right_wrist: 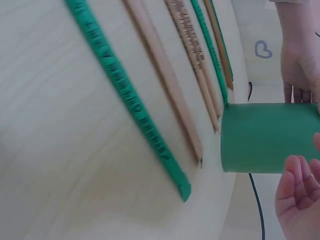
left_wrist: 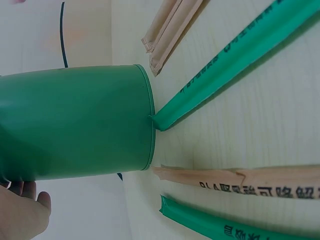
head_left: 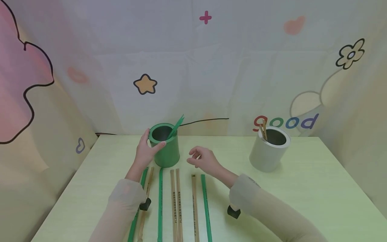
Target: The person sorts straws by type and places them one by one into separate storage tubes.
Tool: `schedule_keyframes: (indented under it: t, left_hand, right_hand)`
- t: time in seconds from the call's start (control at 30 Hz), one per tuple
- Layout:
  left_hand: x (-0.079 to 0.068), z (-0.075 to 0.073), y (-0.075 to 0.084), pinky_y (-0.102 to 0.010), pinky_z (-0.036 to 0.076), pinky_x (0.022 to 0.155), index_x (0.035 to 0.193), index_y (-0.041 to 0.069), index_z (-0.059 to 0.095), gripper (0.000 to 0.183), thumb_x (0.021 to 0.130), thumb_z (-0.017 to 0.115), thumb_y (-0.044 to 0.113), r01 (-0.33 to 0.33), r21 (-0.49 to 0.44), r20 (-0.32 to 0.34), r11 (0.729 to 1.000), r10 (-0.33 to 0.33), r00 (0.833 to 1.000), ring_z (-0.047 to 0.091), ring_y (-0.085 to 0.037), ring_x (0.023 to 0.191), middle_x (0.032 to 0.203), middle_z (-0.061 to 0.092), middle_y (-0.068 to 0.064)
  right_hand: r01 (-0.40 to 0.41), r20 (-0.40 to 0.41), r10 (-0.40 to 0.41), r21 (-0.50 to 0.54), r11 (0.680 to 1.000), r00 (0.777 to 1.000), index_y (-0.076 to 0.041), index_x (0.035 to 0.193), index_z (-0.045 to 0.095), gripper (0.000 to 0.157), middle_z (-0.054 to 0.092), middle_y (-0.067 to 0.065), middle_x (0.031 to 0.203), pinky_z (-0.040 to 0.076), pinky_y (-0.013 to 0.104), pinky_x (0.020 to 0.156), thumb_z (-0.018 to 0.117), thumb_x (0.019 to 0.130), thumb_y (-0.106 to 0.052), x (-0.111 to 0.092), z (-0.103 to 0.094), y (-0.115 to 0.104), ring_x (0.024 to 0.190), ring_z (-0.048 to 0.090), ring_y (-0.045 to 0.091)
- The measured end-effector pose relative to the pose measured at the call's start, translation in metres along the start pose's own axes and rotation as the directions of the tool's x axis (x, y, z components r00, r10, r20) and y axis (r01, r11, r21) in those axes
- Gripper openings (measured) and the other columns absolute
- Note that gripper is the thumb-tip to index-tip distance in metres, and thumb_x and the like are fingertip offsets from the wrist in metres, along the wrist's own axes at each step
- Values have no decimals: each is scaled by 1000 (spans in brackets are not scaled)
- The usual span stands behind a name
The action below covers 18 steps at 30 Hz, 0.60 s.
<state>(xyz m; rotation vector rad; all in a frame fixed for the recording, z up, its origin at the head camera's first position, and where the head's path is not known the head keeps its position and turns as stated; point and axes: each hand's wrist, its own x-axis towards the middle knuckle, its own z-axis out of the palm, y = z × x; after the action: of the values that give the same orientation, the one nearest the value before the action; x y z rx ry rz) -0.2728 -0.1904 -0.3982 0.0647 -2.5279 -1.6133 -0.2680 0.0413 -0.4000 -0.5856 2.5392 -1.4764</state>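
Note:
A green cylindrical holder (head_left: 167, 153) stands upright at the back of the table, one green wrapped straw (head_left: 176, 127) leaning out of its mouth. My left hand (head_left: 146, 149) grips this holder from the left, thumb at the front of the rim and fingers around the far side. To the holder's right, my right hand (head_left: 204, 158) hovers with loosely bent fingers and nothing in them. In the right wrist view, that hand (right_wrist: 297, 192) appears beside the green holder (right_wrist: 270, 137). Wrapped straws lie in a row in front, including a green one (left_wrist: 235, 60) whose end meets the holder's base.
A white holder (head_left: 266, 154) with a few brown wrapped straws (head_left: 264, 131) stands at the right. Several brown (head_left: 195, 208) and green (head_left: 206, 208) wrapped straws point toward the front edge. Patterned cloth (head_left: 181, 67) walls the table's back and sides.

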Motion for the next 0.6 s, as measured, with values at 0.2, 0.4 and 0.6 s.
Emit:
schedule_keyframes:
  t: [0.2,0.4,0.6]
  left_hand:
    - [0,0,0,-49,15,108,143,16,6,93,76,63,46,3,-5,0,1000,-3,1000,6,-22,137,149,8,-1]
    - [0,0,-1,-50,15,108,143,16,5,94,75,63,48,7,-3,2,1000,-7,1000,7,-22,137,149,7,-1]
    - [0,0,0,-49,16,108,143,16,5,95,76,63,48,4,-2,6,1000,-4,1000,7,-23,137,149,7,-2]
  right_hand:
    - [-29,79,32,-38,999,996,0,99,57,26,57,6,75,45,24,54,63,81,-16,-14,-4,16,56,53,16]
    - [-56,121,68,-104,993,990,0,97,58,24,57,3,72,43,24,50,64,80,-16,-27,-5,29,56,56,18]
    - [-87,126,107,-154,984,986,-1,94,61,21,56,2,66,41,24,47,64,80,-15,-39,-6,35,52,53,16]
